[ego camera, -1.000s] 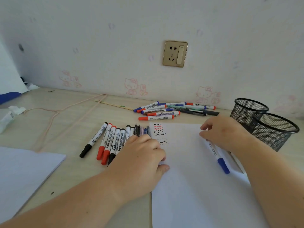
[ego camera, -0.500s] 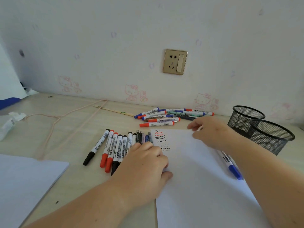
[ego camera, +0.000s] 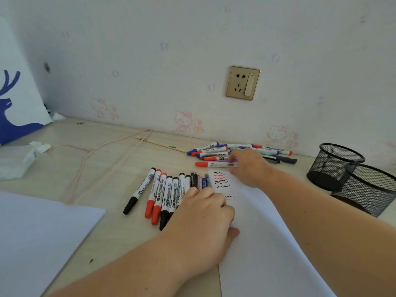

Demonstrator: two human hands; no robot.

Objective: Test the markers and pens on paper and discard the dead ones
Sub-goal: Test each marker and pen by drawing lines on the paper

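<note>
Markers [ego camera: 237, 154]: an untested heap at the desk's back edge, by the wall.

Your right hand [ego camera: 249, 166] reaches over the heap, likely for the next one to test; I can't tell if its fingers have closed on one. Your left hand [ego camera: 203, 219], fingers curled, grips nothing and pins the paper [ego camera: 267, 243] so it stays put. Tested markers [ego camera: 165, 189] lie in a row just left of the paper; red and black squiggles mark its top corner.
</note>
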